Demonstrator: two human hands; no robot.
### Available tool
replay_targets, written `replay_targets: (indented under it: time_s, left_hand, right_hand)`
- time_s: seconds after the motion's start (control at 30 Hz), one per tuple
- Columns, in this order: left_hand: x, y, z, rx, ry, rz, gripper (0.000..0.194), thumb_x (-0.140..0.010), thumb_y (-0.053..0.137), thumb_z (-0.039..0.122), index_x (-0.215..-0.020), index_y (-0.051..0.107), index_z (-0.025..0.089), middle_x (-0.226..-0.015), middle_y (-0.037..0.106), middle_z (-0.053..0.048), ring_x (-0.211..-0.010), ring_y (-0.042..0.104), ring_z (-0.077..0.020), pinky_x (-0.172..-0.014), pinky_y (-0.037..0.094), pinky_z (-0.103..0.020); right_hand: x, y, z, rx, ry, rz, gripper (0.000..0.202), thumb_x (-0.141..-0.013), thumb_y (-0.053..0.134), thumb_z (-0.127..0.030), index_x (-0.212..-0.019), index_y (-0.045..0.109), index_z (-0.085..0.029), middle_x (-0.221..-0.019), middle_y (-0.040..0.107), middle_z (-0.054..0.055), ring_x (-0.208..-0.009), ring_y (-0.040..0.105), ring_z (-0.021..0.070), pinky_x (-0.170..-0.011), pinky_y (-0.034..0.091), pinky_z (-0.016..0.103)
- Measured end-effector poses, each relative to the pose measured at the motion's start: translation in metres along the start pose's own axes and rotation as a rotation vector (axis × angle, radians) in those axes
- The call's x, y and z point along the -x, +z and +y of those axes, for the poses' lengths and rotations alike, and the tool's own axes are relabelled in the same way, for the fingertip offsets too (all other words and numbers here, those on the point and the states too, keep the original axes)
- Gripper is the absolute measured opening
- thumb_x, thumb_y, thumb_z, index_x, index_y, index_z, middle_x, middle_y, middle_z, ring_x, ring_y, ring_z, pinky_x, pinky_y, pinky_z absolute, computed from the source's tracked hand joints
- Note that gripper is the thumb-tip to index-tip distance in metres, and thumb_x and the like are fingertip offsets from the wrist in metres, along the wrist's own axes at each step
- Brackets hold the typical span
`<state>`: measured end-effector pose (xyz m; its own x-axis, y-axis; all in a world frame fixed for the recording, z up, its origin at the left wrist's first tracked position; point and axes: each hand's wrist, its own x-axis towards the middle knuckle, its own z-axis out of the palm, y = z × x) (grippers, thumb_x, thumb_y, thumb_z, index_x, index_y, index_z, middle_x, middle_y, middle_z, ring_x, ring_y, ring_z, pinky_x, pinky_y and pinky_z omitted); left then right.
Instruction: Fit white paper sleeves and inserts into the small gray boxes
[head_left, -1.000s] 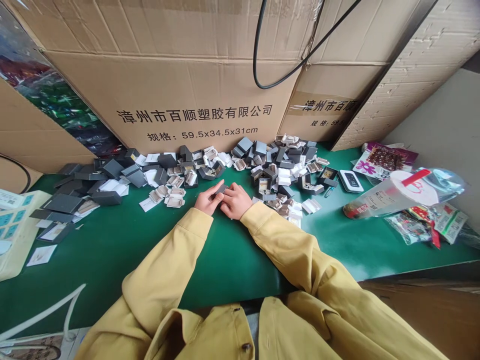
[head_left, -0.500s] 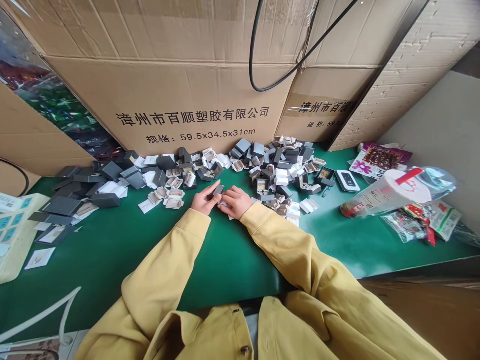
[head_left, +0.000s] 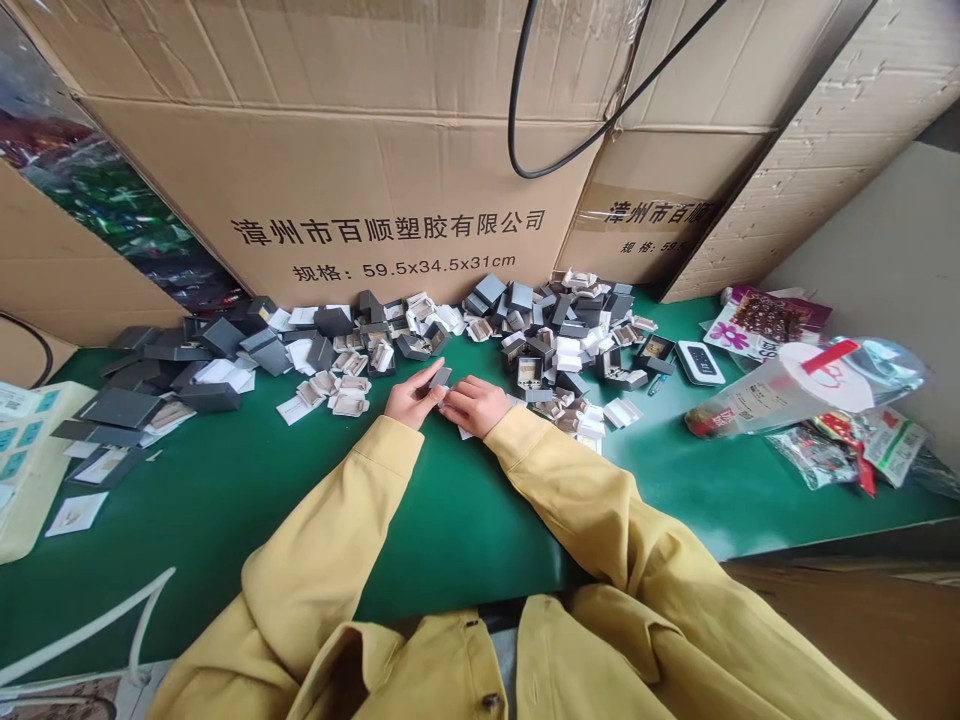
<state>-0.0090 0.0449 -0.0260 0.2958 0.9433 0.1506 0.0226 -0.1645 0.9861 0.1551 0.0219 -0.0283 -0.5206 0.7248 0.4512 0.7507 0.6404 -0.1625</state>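
Tipped further up than a second ago, a small dark piece (head_left: 440, 377) shows its grey face above the green bench (head_left: 465, 530). Thumb and fingers of the left hand (head_left: 409, 398) pinch it; the right hand (head_left: 477, 403) curls close beside, and I can't tell whether it grips anything. Behind lie heaped dark boxes (head_left: 212, 397) and pale inserts (head_left: 350, 403); a drink cup (head_left: 761, 393) stands off right.

Room over tabletop (head_left: 465, 530), boxes (head_left: 489, 290) beyond

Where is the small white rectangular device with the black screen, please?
In the head view, the white device lies on the right side of the green table, between an open dark-grey box and the clear plastic cup.
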Motion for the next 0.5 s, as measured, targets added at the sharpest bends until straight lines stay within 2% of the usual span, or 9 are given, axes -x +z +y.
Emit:
replay_targets:
  time_s: [0.2, 0.37, 0.5]
  left_hand:
    - [0.0011, 0.0, -0.0015, 0.0, 0.01, -0.006, 0.074, -0.07, 0.064, 0.054, -0.127, 0.05, 0.009, -0.129, 0.052, -0.018, -0.118, 0.049, -0.0342, -0.1, 0.04, -0.044]
    - [0.0016, 0.0006, -0.0015, 0.007, 0.015, -0.011, 0.071, -0.07, 0.065, 0.051, -0.126, 0.052, 0.011, -0.129, 0.052, -0.017, -0.118, 0.05, -0.0326, -0.101, 0.039, -0.043]
    - [0.0029, 0.0027, -0.0033, 0.027, 0.037, 0.01, 0.07, -0.069, 0.066, 0.051, -0.125, 0.053, 0.011, -0.126, 0.055, -0.017, -0.114, 0.053, -0.0323, -0.097, 0.042, -0.042]
  right_hand:
    - [0.0043, -0.001, 0.0012, -0.054, -0.021, 0.008, 0.031, -0.09, 0.042, -0.035, -0.08, 0.066, -0.019, -0.087, 0.065, 0.006, -0.084, 0.055, 0.015, -0.07, 0.041, 0.026]
    - [0.0062, -0.0054, 0.0014, -0.044, -0.042, -0.026, 0.024, -0.088, 0.047, -0.033, -0.089, 0.067, -0.02, -0.093, 0.066, 0.007, -0.091, 0.056, 0.0163, -0.071, 0.041, 0.028]
    - [0.0077, -0.0065, -0.0024, -0.014, -0.021, -0.059, 0.023, -0.087, 0.047, -0.031, -0.09, 0.068, -0.021, -0.095, 0.068, 0.006, -0.089, 0.058, 0.017, -0.071, 0.043, 0.03]
